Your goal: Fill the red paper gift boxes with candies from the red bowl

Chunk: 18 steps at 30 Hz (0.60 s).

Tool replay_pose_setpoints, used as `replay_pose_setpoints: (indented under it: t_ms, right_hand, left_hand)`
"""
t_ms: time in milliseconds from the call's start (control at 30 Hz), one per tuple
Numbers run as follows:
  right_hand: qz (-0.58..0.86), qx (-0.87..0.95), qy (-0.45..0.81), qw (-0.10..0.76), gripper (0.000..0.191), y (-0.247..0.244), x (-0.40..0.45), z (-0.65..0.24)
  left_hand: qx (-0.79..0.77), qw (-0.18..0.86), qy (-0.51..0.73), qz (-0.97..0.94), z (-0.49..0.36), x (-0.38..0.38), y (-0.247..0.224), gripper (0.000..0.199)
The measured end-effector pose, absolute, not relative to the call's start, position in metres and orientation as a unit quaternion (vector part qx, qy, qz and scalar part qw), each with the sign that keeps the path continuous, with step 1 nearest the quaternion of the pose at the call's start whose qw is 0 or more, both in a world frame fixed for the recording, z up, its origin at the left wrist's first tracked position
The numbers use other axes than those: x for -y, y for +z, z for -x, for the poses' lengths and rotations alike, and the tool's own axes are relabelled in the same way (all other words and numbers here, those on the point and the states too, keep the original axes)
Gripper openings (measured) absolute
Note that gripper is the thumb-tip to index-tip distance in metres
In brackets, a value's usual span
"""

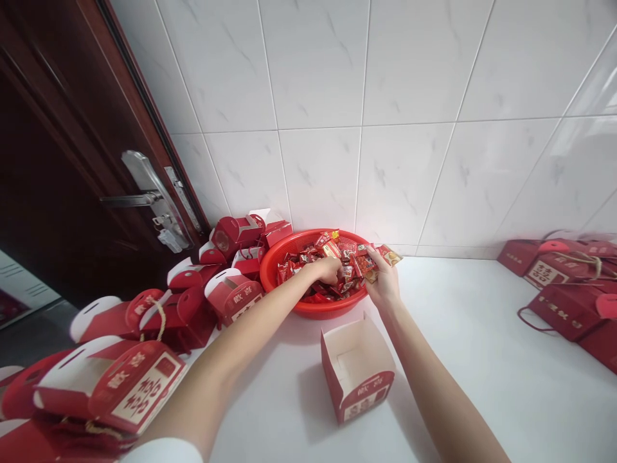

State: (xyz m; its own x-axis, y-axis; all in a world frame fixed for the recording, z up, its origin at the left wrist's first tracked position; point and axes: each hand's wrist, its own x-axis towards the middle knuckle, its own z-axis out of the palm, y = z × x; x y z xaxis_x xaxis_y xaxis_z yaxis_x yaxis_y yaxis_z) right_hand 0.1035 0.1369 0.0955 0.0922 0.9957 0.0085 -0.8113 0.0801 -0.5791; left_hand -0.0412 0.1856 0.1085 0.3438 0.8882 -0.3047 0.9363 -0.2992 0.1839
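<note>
Packets (389, 254) in right hand (384, 280), left (328, 270) in basket (324, 311)

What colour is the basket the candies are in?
Bright red basket; it shows best in the head view.

I count two hands, one left (329, 270) and one right (384, 281), one red basket (324, 310) and one open box (357, 366) on my feed, plus one door (72, 128) with one handle (126, 200). Overlapping left-side boxes (144, 386): at least eight; right-side boxes (569, 308): at least two. Small packets (347, 271): too heaped to number
</note>
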Motion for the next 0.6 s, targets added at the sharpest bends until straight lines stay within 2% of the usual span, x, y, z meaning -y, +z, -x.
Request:
replay_pose_setpoints:
  t_ms: [300,467,600]
  right_hand:
    - [0.209,0.223,0.633,0.711,0.022,0.097,-0.136,-0.103]
    - [0.209,0.221,0.635,0.710,0.022,0.099,-0.134,-0.103]
    - [0.211,0.226,0.636,0.707,0.022,0.097,-0.136,-0.103]
  left_hand:
    - [-0.556,0.198,-0.046,-0.806,0.049,-0.186,0.109,0.022]
    - [-0.558,0.207,0.152,-0.789,0.062,-0.193,0.108,0.004]
    - [-0.520,0.265,0.261,-0.769,0.070,-0.200,0.104,0.007]
